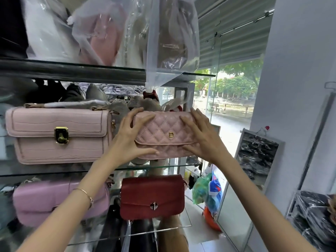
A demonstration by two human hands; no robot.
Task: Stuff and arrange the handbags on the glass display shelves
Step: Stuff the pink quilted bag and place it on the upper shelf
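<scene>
While you set the quilted bag (163, 132) at frame centre onto the shelf (145, 168), your left hand (133, 136) and right hand (201, 137) clasp its ends; next, probably square it beside the pink bag (58, 135).

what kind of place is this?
Probably a handbag shop: handbags displayed on glass shelves, like the quilted pink bag and red bag, more bags in plastic wrap up top, and a glass front facing the street.
</scene>
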